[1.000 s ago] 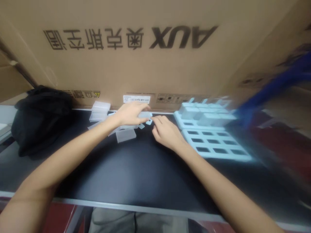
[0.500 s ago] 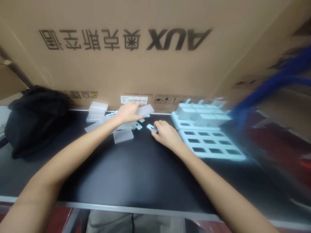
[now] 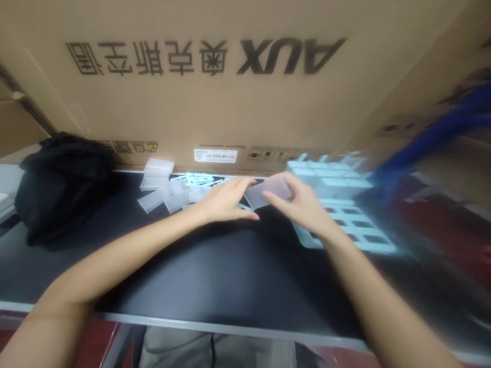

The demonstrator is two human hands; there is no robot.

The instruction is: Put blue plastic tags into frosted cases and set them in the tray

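My right hand (image 3: 303, 199) is closed around a translucent ice-pop mould cup (image 3: 273, 193), held tilted above the table. Just left of it, my left hand (image 3: 232, 200) has thumb and fingers apart, their tips close to the cup's open end. A sliver of light-blue plastic (image 3: 244, 207) shows between them; I cannot tell whether it is held or lying. Behind my left wrist lie several loose clear cups (image 3: 153, 200) and a pile of light-blue ice-pop sticks (image 3: 198, 179). The light-blue slotted rack (image 3: 309, 241), partly hidden by my right hand, bears several filled-in moulds (image 3: 335, 176).
A large cardboard box (image 3: 184, 112) stands along the table's back edge. A black cloth bag (image 3: 63, 189) sits at the left. At the right is a blurred blue bar (image 3: 433, 128). The dark tabletop (image 3: 230, 281) ends in a pale front edge.
The clear cup has passed from my left hand to my right. My left hand has moved right and opened; my right hand has moved right and slightly up.
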